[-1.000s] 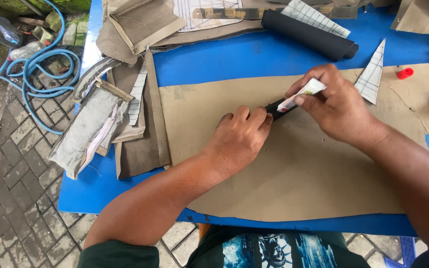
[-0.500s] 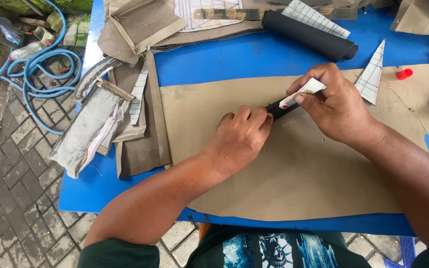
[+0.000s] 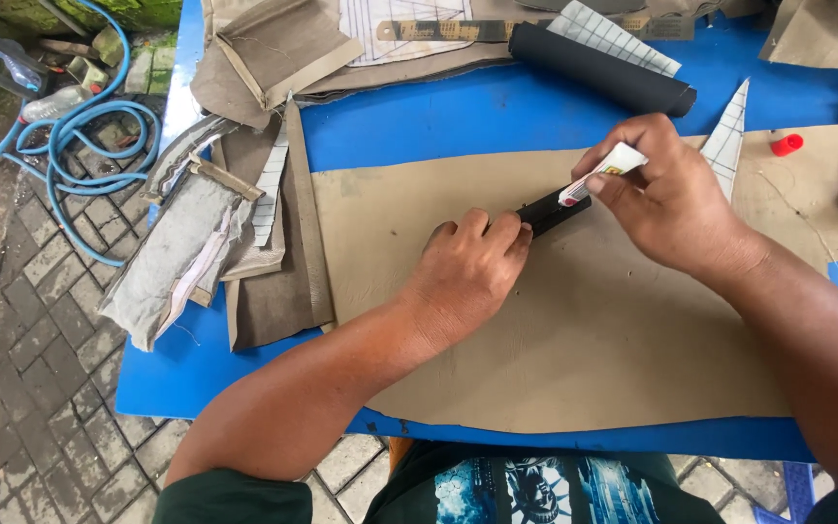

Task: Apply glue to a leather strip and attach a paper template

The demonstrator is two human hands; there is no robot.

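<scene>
A large tan leather sheet lies flat on the blue table. My left hand presses down on one end of a small black strip that rests on the sheet. My right hand grips a small white glue tube with its tip touching the far end of the black strip. Most of the strip's near end is hidden under my left fingers.
A black roll and grid-lined paper pieces lie at the back. Leather scraps pile at the table's left edge. A red cap sits at the right. A blue hose coils on the paved ground.
My right hand with the glue tube has shifted slightly right along the black strip, showing more of the strip. My left hand has stayed in place.
</scene>
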